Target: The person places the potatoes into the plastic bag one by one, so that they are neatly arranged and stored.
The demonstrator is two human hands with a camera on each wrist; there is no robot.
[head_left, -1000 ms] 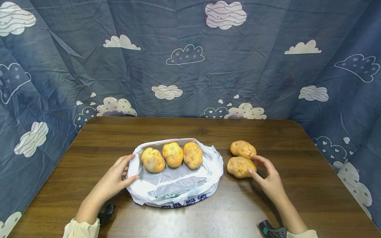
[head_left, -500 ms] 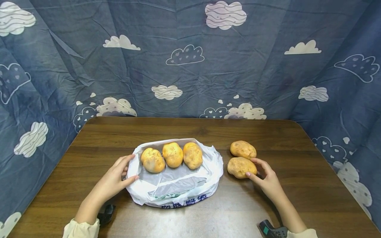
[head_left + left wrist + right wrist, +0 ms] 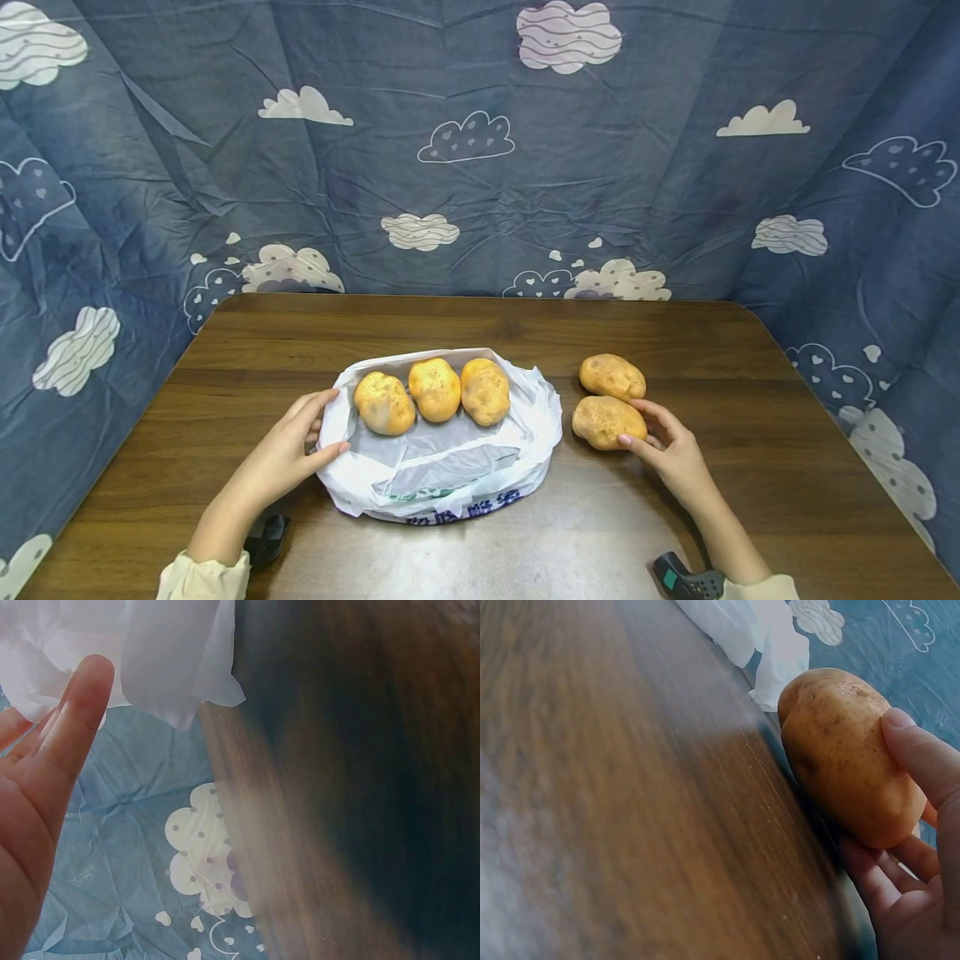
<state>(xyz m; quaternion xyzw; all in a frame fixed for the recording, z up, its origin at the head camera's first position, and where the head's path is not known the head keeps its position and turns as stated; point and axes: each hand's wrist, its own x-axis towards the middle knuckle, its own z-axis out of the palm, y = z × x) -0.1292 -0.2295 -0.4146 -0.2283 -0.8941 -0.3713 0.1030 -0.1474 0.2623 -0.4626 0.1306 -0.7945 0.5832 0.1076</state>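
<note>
A white plastic bag [image 3: 536,417] lies spread open left of the table's middle, with blue print along its front. Three potatoes sit in it: a left one [image 3: 385,404], a middle one [image 3: 435,390] and a right one [image 3: 485,392]. My left hand [image 3: 288,446] holds the bag's left side, thumb and fingers apart along the rim. To the right of the bag, my right hand [image 3: 678,458] grips the near potato [image 3: 606,422] between thumb and fingers. In the right wrist view that potato [image 3: 847,757] fills the grasp. Another potato [image 3: 612,377] lies right behind it.
The brown wooden table [image 3: 480,558] reaches back to a blue cloth [image 3: 480,192] printed with clouds, which also hangs at both sides. Black wrist devices show below the left wrist [image 3: 267,540] and the right wrist [image 3: 686,579].
My right hand's fingers have shifted slightly left and closed nearer on the near potato. My left hand, the bag and the other potatoes stay as they were.
</note>
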